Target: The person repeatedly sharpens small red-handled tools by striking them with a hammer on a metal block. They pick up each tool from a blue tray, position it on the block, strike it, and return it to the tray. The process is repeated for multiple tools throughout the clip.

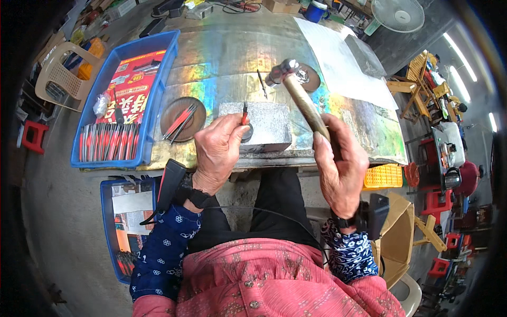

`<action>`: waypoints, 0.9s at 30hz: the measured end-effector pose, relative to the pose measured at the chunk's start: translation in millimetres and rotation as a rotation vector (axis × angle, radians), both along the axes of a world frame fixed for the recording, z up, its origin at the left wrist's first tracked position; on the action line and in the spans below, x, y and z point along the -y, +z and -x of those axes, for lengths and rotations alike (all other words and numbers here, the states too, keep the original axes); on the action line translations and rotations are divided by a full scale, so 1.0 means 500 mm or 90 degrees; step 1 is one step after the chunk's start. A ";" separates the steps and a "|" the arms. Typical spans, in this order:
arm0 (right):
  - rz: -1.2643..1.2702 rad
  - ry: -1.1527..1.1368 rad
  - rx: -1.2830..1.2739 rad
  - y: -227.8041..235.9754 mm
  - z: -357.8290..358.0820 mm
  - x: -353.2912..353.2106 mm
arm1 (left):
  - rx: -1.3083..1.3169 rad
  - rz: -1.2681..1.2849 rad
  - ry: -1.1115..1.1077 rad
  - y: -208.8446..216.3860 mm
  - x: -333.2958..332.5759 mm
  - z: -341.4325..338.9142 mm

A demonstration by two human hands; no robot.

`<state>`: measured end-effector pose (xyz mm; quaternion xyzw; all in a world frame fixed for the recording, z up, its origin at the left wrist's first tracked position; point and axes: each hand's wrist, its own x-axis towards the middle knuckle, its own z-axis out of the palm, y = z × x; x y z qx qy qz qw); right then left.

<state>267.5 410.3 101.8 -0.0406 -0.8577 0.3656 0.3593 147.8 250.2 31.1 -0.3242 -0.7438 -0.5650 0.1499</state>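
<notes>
My left hand (pixel 217 150) pinches a small slim red piece with a dark tip (pixel 244 113), held upright over a grey speckled block (pixel 272 124). A dark round thing (pixel 247 132) shows on the block beside those fingers. The fingers of my right hand (pixel 343 164) wrap round the wooden handle of a hammer (pixel 305 103). Its metal head is raised, up and to the right of the block. Left of my left hand, a round brown dish (pixel 173 108) carries several slim red and black pieces (pixel 180 124).
A dark pointed slim tool (pixel 262 83) lies behind the block. Another brown dish (pixel 312 79) holds shiny bits. The blue tray (pixel 169 55) at left contains a printed red sheet and a row of red-and-black pieces. White sheeting (pixel 338 58) covers the right; a cardboard box (pixel 396 232) stands below.
</notes>
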 end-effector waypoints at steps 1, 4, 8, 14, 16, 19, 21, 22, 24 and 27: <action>-0.094 -0.003 0.014 0.026 -0.013 -0.001 | -0.003 0.001 0.001 0.000 0.000 -0.001; -0.109 0.042 0.100 0.071 -0.030 0.011 | -0.003 -0.007 0.003 0.000 -0.001 -0.001; -0.148 0.081 -0.011 0.091 -0.031 0.025 | 0.002 0.006 0.019 -0.003 -0.002 -0.003; -0.193 0.087 -0.019 0.138 -0.050 0.027 | -0.005 0.021 0.032 -0.007 -0.002 -0.003; -0.116 0.109 -0.109 0.145 -0.055 0.033 | 0.022 0.002 0.019 -0.008 -0.003 -0.004; -0.180 0.072 0.032 0.129 -0.040 0.033 | 0.002 0.002 0.027 -0.009 -0.003 -0.004; -0.168 0.128 0.128 0.113 -0.019 0.023 | -0.004 0.002 0.026 -0.009 -0.002 -0.005; -0.131 0.115 0.151 0.107 -0.015 0.019 | -0.009 -0.001 0.028 -0.009 -0.003 -0.003; -0.115 0.121 0.186 0.108 -0.014 0.015 | -0.012 -0.020 0.025 -0.010 -0.003 -0.004; -0.125 0.124 0.182 0.130 -0.019 0.015 | -0.015 -0.027 0.025 -0.010 -0.005 -0.001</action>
